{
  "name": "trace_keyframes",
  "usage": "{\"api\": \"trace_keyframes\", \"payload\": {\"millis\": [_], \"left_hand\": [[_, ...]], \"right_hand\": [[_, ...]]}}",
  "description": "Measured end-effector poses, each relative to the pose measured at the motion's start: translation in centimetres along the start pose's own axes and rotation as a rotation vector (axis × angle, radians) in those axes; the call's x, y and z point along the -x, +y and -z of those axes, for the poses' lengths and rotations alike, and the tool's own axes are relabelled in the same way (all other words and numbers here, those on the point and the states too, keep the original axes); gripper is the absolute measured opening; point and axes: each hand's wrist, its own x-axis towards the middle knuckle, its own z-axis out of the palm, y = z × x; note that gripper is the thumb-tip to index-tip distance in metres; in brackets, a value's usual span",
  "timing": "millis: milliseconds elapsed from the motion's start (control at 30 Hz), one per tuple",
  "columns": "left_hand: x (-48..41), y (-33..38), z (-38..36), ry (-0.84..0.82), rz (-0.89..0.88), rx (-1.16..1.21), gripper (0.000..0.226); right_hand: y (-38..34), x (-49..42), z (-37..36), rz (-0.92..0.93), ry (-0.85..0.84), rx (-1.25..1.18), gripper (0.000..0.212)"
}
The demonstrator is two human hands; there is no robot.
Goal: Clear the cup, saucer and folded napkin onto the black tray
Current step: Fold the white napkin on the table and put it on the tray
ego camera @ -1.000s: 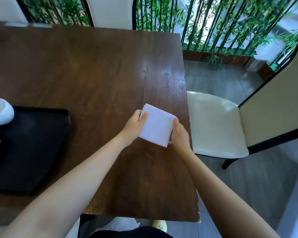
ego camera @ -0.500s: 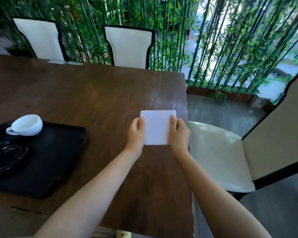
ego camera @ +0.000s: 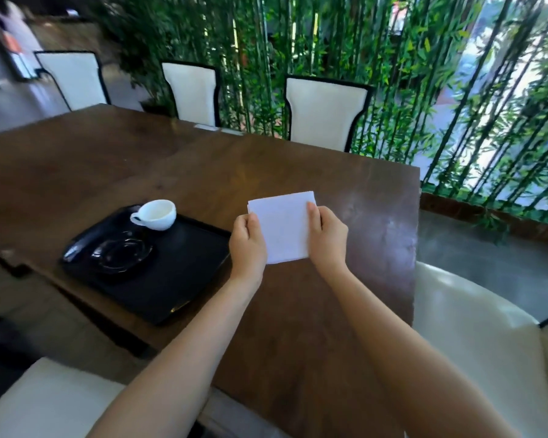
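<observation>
A white folded napkin (ego camera: 283, 227) is held above the brown table (ego camera: 345, 298), just right of the black tray (ego camera: 184, 273). My left hand (ego camera: 246, 245) pinches its left edge and my right hand (ego camera: 328, 237) pinches its right edge. On the tray stands a white cup (ego camera: 155, 214) at the far corner, its handle to the left. A dark glossy saucer (ego camera: 121, 252) lies on the tray in front of the cup.
Three white chairs with black frames (ego camera: 325, 112) stand along the table's far side, before a bamboo screen. A white chair seat (ego camera: 475, 336) is close on the right and another (ego camera: 45, 403) at the lower left. The table's right edge is near the napkin.
Both hands have lifted the napkin off the table and turned it square, carrying it toward the tray. The view has swung up and left, bringing the whole tray into sight.
</observation>
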Motion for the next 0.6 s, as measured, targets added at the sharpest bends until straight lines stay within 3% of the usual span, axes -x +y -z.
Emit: {"api": "trace_keyframes", "payload": {"millis": [333,600], "left_hand": [[-7.1,-3.2,9.7,0.114,0.113,0.025,0.028],[-11.4,-10.0,16.7,0.046,0.341,0.071,0.022]], "right_hand": [[-3.1,-1.6,-12.6,0.046,-0.224,0.029,0.045],[-1.5,-1.4,-23.1,0.024,-0.44,0.302,0.042]]}}
